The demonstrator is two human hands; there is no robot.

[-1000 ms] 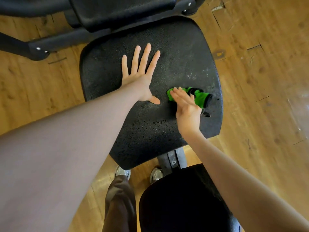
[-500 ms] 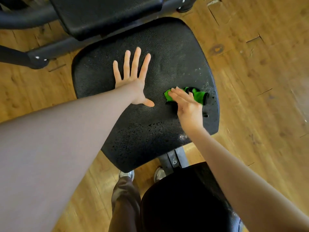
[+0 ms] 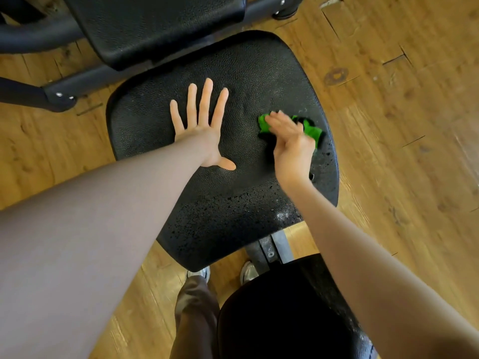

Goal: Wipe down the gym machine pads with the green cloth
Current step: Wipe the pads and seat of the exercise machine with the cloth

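A black textured seat pad (image 3: 246,73) fills the middle of the head view, with wet droplets on its near part. My left hand (image 3: 202,130) lies flat on the pad's centre, fingers spread and straight. My right hand (image 3: 290,143), blurred with motion, presses the crumpled green cloth (image 3: 311,129) onto the pad near its right edge with straight fingers. Most of the cloth is hidden under that hand.
A second black pad (image 3: 155,24) sits above the seat, with dark frame tubes (image 3: 59,95) at the upper left. A third dark pad (image 3: 280,312) lies below, joined by a metal bracket (image 3: 270,246). My shoes (image 3: 198,272) stand on the wooden floor (image 3: 401,151).
My right hand has slid the green cloth a little up the right side of the pad. My left hand stays flat in the same spot.
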